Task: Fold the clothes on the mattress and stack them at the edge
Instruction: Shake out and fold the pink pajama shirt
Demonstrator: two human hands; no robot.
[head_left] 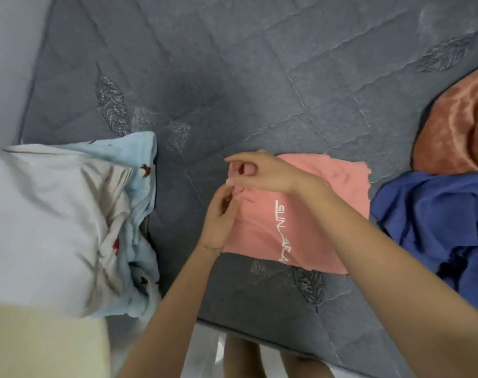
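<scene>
**Tidying the pink shirt's left fold**

Close to the near edge of the grey quilted mattress (pixel 259 77) lies a salmon-pink folded T-shirt with white lettering (pixel 300 222), already a flat rectangle. The left hand (pixel 218 216) pinches its left edge with curled fingers, probably to square the fold. The right hand (pixel 262 170) curls over the far-left corner; whether its fingers hold cloth I cannot tell. Toward the right edge, a crumpled royal-blue garment (pixel 436 219) looks unfolded. At the left edge a white cloth (pixel 49 219) lies on a pale-blue towel (pixel 143 156), seemingly the stack. Farther right rests a rust-coloured plush cloth (pixel 458 126).
</scene>
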